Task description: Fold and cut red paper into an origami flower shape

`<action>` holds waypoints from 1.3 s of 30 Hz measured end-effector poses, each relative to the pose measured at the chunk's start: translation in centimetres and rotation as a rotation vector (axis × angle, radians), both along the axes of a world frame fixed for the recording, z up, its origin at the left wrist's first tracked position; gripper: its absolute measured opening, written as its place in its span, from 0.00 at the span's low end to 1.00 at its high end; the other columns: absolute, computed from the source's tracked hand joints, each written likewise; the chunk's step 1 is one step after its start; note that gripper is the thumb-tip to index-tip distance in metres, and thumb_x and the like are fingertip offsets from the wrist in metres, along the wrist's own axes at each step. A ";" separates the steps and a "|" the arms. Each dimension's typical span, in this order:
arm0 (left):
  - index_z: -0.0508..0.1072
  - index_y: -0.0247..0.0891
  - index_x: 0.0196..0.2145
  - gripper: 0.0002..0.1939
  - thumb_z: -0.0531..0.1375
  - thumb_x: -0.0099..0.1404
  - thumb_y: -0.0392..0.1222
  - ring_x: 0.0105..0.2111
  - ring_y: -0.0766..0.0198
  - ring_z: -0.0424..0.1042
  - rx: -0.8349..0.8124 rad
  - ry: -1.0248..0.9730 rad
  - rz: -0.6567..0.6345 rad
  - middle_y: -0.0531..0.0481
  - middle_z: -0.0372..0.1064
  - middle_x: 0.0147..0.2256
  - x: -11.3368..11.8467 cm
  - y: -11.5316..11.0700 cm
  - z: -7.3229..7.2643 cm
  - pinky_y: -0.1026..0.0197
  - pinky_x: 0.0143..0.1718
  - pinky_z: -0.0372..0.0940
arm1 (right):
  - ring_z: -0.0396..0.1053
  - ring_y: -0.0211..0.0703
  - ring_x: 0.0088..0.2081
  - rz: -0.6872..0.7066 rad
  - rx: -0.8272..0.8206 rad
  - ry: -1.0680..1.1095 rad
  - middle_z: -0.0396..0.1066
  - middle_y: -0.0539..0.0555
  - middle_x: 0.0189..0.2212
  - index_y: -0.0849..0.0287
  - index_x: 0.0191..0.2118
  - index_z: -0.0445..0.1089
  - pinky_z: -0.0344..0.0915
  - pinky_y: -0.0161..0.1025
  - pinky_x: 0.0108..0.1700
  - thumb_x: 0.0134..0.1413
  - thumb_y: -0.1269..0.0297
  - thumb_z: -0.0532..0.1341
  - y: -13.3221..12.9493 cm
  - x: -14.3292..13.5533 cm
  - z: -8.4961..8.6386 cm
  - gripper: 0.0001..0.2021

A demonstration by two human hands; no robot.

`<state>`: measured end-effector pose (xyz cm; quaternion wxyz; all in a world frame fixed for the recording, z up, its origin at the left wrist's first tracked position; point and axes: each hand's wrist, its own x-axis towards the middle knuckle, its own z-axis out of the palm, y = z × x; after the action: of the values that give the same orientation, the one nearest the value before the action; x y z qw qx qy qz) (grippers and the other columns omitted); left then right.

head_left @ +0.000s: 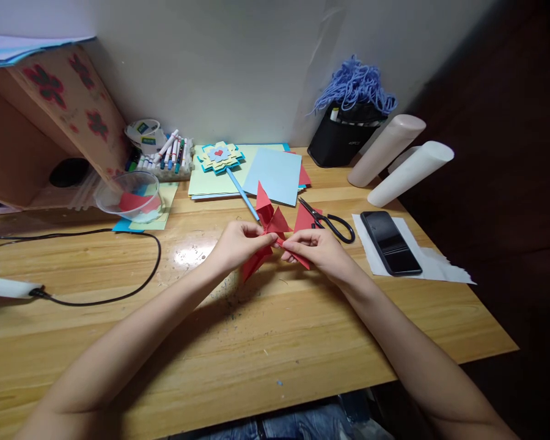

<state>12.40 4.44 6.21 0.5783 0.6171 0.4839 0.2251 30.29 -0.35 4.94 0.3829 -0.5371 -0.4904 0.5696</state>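
Note:
A folded red paper piece point(264, 211) with pointed flaps is held up over the middle of the wooden table. My left hand point(247, 243) pinches it near its centre from the left. My right hand point(312, 249) closes on its lower right flap, the two thumbs nearly meeting. Just behind my right hand lie black scissors point(339, 228) on a red paper scrap point(304, 217). Beyond my left hand is a layered paper flower point(220, 157) on a blue paper stick.
Coloured sheets point(275, 174), a plastic bowl point(140, 198), markers point(174, 153) and a black holder point(337, 142) stand toward the wall. White rolls point(410, 173) and a phone point(391, 243) are right. A black cable point(158, 250) loops at left. The table's front edge point(275, 410) is near.

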 end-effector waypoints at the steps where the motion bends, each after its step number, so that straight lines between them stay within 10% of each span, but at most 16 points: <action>1: 0.73 0.31 0.21 0.15 0.62 0.53 0.48 0.20 0.72 0.61 0.003 0.011 -0.004 0.50 0.68 0.21 0.0 0.0 0.0 0.65 0.23 0.53 | 0.69 0.34 0.23 -0.001 0.008 -0.007 0.75 0.52 0.22 0.61 0.27 0.73 0.64 0.32 0.27 0.46 0.59 0.65 0.0 0.0 -0.1 0.09; 25: 0.67 0.32 0.14 0.19 0.67 0.47 0.48 0.16 0.75 0.49 0.028 0.092 -0.079 0.57 0.56 0.13 -0.7 1.2 -0.1 0.64 0.20 0.40 | 0.74 0.40 0.35 0.207 -0.018 -0.041 0.77 0.57 0.34 0.61 0.39 0.74 0.69 0.36 0.39 0.53 0.63 0.60 -0.1 0.9 0.7 0.10; 39: 0.75 0.32 0.22 0.13 0.65 0.51 0.47 0.21 0.71 0.61 -0.098 -0.050 -0.074 0.48 0.72 0.22 -1.2 2.0 -0.4 0.65 0.24 0.52 | 0.66 0.32 0.20 0.084 0.029 -0.182 0.72 0.52 0.19 0.61 0.22 0.67 0.59 0.32 0.23 0.49 0.55 0.63 0.0 1.3 0.0 0.14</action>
<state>11.18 6.44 5.83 0.6274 0.5998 0.4567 0.1950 31.64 -0.30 4.98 0.3202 -0.5603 -0.5533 0.5267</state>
